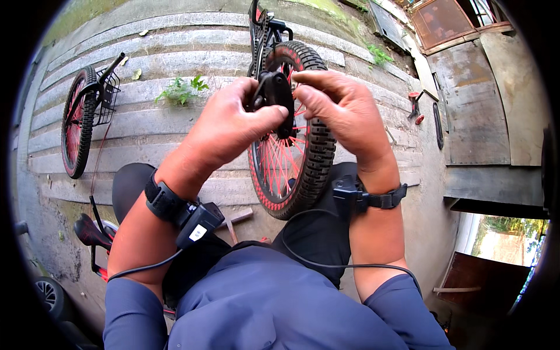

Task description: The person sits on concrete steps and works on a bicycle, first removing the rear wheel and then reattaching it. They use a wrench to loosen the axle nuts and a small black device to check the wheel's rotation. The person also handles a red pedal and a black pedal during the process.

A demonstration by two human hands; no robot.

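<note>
In front of me a bicycle wheel (318, 137) stands upright, with a knobby black tyre and red spokes. Above its near side, my left hand (224, 119) grips a black oblong part (283, 96) between thumb and fingers. What exactly this part is, and whether it is fixed to the bicycle, cannot be told. Just right of it my right hand (338, 102) is closed in a pinch, thumb and forefinger close to the part's upper edge. Anything between those fingertips is too small to make out.
Beyond the wheel lies the bicycle's dark frame (265, 41). At the left are another wheel with a basket (105, 105), a black saddle (90, 230) and a car wheel (49, 294). Small red wheels (415, 108) rest near the panels at right. A cable (315, 265) links my wrist devices.
</note>
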